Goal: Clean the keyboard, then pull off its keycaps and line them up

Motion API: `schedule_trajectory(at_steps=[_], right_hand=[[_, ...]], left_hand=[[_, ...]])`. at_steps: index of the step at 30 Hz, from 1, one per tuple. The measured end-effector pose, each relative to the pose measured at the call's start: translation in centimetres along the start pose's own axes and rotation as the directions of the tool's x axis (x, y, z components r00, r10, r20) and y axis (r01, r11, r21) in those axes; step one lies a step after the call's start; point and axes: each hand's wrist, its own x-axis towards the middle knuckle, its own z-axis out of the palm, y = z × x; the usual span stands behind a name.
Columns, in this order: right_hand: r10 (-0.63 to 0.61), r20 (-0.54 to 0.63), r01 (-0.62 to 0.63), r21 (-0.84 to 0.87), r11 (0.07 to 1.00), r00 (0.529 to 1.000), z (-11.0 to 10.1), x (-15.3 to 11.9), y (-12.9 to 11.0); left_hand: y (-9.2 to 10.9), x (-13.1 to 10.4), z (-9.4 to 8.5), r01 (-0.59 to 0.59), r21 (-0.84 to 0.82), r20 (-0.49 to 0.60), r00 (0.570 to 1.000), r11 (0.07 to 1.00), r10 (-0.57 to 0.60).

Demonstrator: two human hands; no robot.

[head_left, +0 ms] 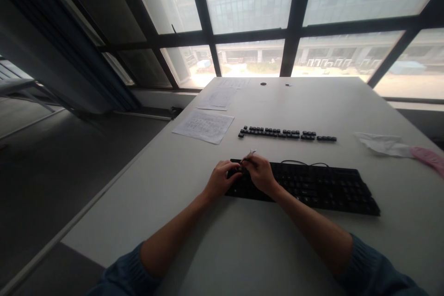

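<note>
A black keyboard (312,185) lies at a slant on the white table, and some of its key rows look dark and bare. My left hand (219,179) is curled over the keyboard's left end, with thumb and forefinger bent around its upper left corner. Close beside it, my right hand (260,173) pinches a small tool (253,151) whose pale, metallic end sticks up above the fingers. The tool's lower end is hidden between my hands, over the upper left keys. Beyond the keyboard, loose black keycaps (289,134) are laid out in rows.
Printed sheets (204,126) lie along the table's left side. At the right are a crumpled white cloth or tissue (381,143) and a pink cloth-like thing (428,158). A cable (294,162) loops behind the keyboard. The white table (277,106) reaches toward the windows.
</note>
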Motion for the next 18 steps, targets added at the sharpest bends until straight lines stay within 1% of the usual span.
schedule_trajectory(at_steps=[2,3,6,10,14,18], right_hand=[[0.064,-0.073,-0.061,0.046,0.997,0.995,-0.1,0.09,0.16],[0.078,-0.079,-0.074,0.058,0.996,0.994,-0.14,0.11,0.24],[0.064,-0.043,-0.061,0.067,0.996,0.997,-0.16,0.09,0.35],[0.05,-0.024,-0.048,0.079,0.996,0.998,-0.14,0.04,0.27],[0.001,0.017,-0.002,0.058,0.998,1.0,-0.19,0.07,0.14],[-0.059,0.037,0.057,0.051,0.997,0.998,-0.26,0.09,-0.07]], left_hand=[[0.04,-0.03,0.08,-0.001,0.009,-0.011,1.0,1.0,0.001],[0.04,-0.04,0.13,-0.004,0.007,-0.02,1.0,1.0,0.004],[-0.01,-0.07,0.21,-0.009,-0.003,-0.032,0.999,1.0,0.009],[0.07,-0.06,0.01,-0.006,-0.013,-0.029,1.0,1.0,0.005],[0.3,-0.06,-0.24,0.011,-0.036,-0.046,0.999,0.999,-0.013],[0.31,0.0,-0.19,-0.063,-0.038,-0.04,0.997,0.997,0.062]])
